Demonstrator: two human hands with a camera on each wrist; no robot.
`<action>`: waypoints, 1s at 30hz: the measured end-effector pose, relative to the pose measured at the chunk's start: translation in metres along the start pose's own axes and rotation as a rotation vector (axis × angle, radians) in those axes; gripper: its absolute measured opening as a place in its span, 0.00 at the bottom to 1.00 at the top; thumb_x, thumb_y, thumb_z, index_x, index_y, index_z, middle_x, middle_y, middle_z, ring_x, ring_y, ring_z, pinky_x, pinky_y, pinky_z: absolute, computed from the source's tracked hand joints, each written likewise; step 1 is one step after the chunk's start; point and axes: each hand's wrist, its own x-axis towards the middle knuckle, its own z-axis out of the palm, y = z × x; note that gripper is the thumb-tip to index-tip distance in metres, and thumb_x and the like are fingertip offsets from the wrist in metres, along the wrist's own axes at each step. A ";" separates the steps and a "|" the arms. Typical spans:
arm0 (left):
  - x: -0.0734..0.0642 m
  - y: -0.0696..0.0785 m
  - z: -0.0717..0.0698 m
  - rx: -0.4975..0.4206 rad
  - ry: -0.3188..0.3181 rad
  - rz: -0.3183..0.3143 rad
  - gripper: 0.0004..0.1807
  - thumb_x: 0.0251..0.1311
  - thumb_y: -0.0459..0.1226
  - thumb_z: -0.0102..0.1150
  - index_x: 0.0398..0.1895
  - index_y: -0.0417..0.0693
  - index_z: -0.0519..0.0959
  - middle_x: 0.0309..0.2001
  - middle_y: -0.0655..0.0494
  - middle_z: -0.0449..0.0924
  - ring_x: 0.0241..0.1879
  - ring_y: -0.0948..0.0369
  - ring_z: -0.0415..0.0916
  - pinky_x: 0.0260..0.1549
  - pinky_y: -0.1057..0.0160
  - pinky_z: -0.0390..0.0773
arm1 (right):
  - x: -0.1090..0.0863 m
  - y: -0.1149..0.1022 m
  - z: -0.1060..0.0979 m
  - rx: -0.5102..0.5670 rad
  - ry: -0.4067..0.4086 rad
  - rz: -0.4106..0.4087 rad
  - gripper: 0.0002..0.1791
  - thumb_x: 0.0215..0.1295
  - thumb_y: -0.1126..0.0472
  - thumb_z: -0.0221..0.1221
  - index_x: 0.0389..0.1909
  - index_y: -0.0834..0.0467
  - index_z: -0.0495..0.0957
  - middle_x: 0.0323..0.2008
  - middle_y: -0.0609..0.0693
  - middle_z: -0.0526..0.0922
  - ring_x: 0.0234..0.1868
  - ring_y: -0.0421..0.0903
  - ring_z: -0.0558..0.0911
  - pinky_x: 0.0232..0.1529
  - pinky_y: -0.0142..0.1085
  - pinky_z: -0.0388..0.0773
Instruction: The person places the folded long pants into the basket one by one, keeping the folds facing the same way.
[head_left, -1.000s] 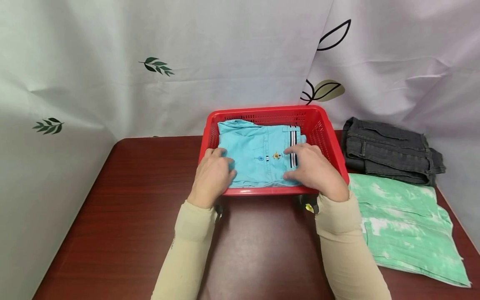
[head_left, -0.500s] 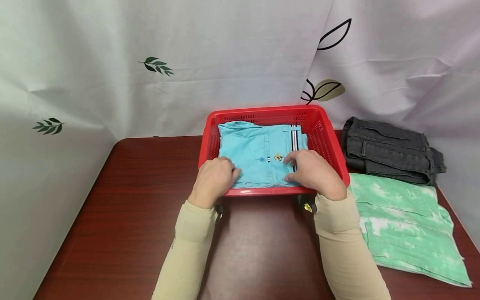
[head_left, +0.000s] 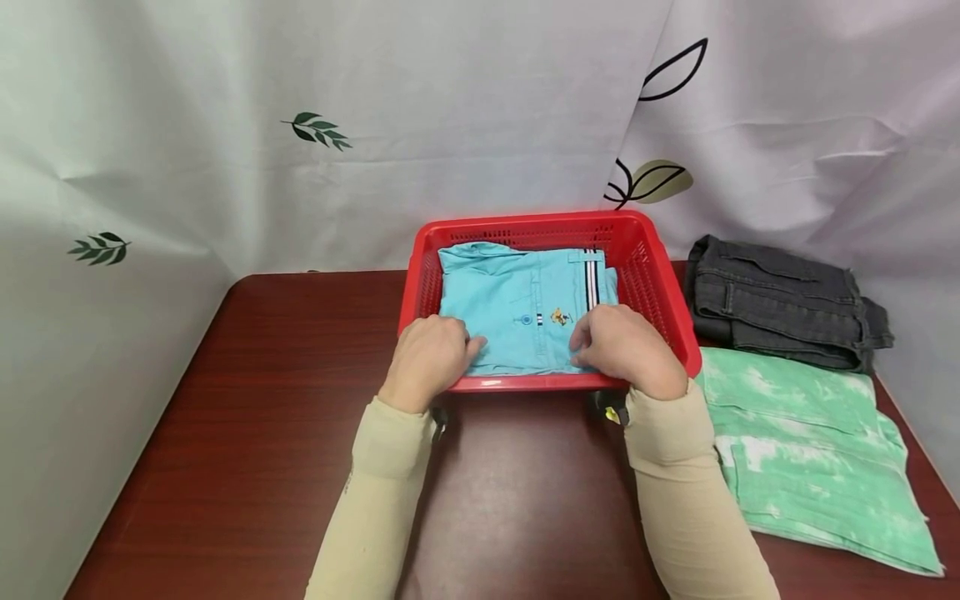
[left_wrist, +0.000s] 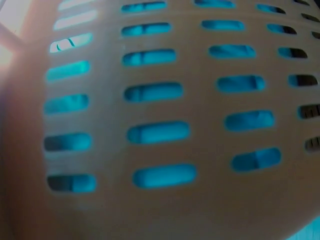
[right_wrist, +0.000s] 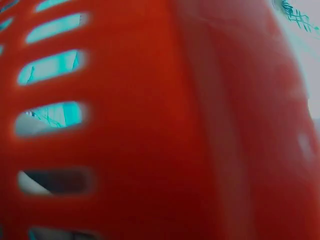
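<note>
Folded light-blue pants lie in a red plastic basket at the table's back edge. They have a button, a small embroidered figure and a black-and-white striped band. My left hand reaches over the near rim and grips the near left edge, thumb on top, fingertips hidden. My right hand pinches the near right part by the stripes, with thumb and index finger close together. In the left wrist view, blue fabric shows through slots of the basket wall. The right wrist view holds mostly the red basket wall.
Folded black jeans lie right of the basket. In front of them is a folded green-and-white tie-dyed garment, close to the table's right edge. A white curtain with leaf prints hangs behind the dark red-brown table.
Both hands have drawn a little toward the near rim, and their fingers have curled in. The gap between my right thumb and index finger has narrowed. The pants have barely shifted.
</note>
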 end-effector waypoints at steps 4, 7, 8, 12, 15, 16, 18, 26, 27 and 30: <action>0.000 0.001 -0.001 0.002 -0.020 -0.025 0.25 0.62 0.49 0.65 0.12 0.48 0.71 0.12 0.54 0.67 0.15 0.58 0.68 0.19 0.59 0.71 | 0.002 0.001 0.001 -0.025 -0.014 -0.019 0.11 0.53 0.60 0.73 0.38 0.58 0.89 0.31 0.52 0.85 0.38 0.53 0.79 0.32 0.39 0.81; 0.001 0.001 -0.001 0.010 -0.031 -0.038 0.25 0.62 0.49 0.65 0.11 0.48 0.71 0.12 0.53 0.67 0.15 0.58 0.68 0.18 0.59 0.70 | 0.004 0.001 0.003 -0.035 -0.040 -0.029 0.14 0.52 0.60 0.73 0.40 0.59 0.89 0.32 0.53 0.86 0.38 0.53 0.80 0.32 0.39 0.82; 0.001 0.001 -0.001 0.012 -0.035 -0.041 0.25 0.62 0.49 0.65 0.11 0.48 0.71 0.12 0.53 0.67 0.15 0.58 0.68 0.18 0.59 0.70 | 0.005 0.001 0.003 -0.036 -0.049 -0.030 0.14 0.52 0.60 0.73 0.41 0.59 0.89 0.33 0.53 0.86 0.38 0.53 0.80 0.32 0.39 0.82; 0.003 0.002 -0.001 0.017 -0.056 -0.046 0.25 0.63 0.49 0.64 0.11 0.48 0.71 0.12 0.53 0.68 0.15 0.58 0.69 0.18 0.59 0.70 | 0.008 0.002 0.005 -0.037 -0.080 -0.016 0.14 0.53 0.59 0.73 0.41 0.59 0.89 0.34 0.54 0.86 0.38 0.52 0.80 0.31 0.38 0.82; 0.004 0.002 0.000 0.018 -0.067 -0.048 0.25 0.62 0.49 0.65 0.12 0.48 0.71 0.13 0.53 0.68 0.15 0.58 0.69 0.18 0.59 0.71 | 0.008 0.003 0.005 -0.033 -0.094 -0.007 0.14 0.54 0.60 0.72 0.42 0.58 0.89 0.34 0.53 0.86 0.39 0.52 0.79 0.31 0.38 0.81; 0.004 0.002 0.000 0.019 -0.067 -0.048 0.25 0.62 0.49 0.65 0.12 0.48 0.71 0.13 0.53 0.68 0.15 0.58 0.69 0.18 0.59 0.71 | 0.009 0.003 0.005 -0.028 -0.098 -0.005 0.14 0.54 0.60 0.72 0.42 0.58 0.89 0.35 0.53 0.86 0.40 0.53 0.79 0.32 0.38 0.81; 0.004 0.002 0.000 0.023 -0.067 -0.049 0.25 0.62 0.50 0.65 0.12 0.48 0.71 0.13 0.53 0.68 0.15 0.58 0.69 0.18 0.60 0.71 | 0.009 0.004 0.005 -0.022 -0.102 -0.001 0.15 0.55 0.60 0.71 0.44 0.58 0.89 0.37 0.54 0.86 0.41 0.53 0.79 0.32 0.38 0.81; 0.004 0.002 -0.001 0.008 -0.045 -0.046 0.25 0.63 0.48 0.64 0.11 0.48 0.71 0.12 0.53 0.68 0.15 0.58 0.69 0.17 0.60 0.69 | 0.006 0.002 0.004 -0.038 -0.040 -0.005 0.19 0.63 0.56 0.65 0.54 0.59 0.85 0.47 0.59 0.83 0.46 0.55 0.77 0.35 0.39 0.81; 0.004 0.002 -0.001 0.004 -0.043 -0.045 0.25 0.63 0.47 0.64 0.11 0.47 0.71 0.12 0.53 0.68 0.15 0.57 0.69 0.17 0.60 0.69 | 0.005 0.001 0.004 -0.041 -0.028 -0.004 0.20 0.64 0.55 0.65 0.56 0.58 0.84 0.49 0.60 0.82 0.48 0.56 0.77 0.36 0.40 0.81; 0.004 0.001 -0.001 -0.018 -0.035 -0.045 0.24 0.63 0.47 0.64 0.12 0.48 0.73 0.12 0.53 0.68 0.15 0.57 0.69 0.18 0.59 0.71 | 0.002 -0.001 0.002 -0.055 0.008 -0.008 0.24 0.67 0.53 0.63 0.61 0.58 0.80 0.54 0.61 0.80 0.50 0.57 0.76 0.38 0.42 0.81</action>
